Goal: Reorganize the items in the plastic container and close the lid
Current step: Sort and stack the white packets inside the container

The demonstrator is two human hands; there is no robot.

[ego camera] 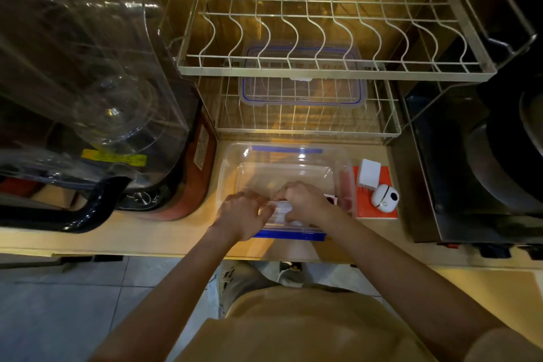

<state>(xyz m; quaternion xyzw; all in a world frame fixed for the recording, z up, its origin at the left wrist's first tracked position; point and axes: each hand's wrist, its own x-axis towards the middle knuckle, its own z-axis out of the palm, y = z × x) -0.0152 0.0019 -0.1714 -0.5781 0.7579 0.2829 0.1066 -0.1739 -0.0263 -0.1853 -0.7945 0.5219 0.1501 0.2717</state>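
A clear plastic container point(229, 167) with blue clips stands open on the wooden counter in front of me. Its clear lid with a blue seal point(302, 91) lies on the lower wire rack behind it. My left hand point(244, 214) and my right hand point(302, 200) are both inside the container near its front wall, fingers closed together on a small white packet point(281, 210). A dark item with red point(332, 199) shows just right of my right hand; the rest of the contents is hidden by my hands.
A white charger point(369, 175) and a white round device point(385, 198) lie on an orange-red box point(379, 211) right of the container. A two-tier wire dish rack point(323, 73) stands behind. A clear-domed machine point(97, 97) fills the left, a dark appliance point(484, 170) the right.
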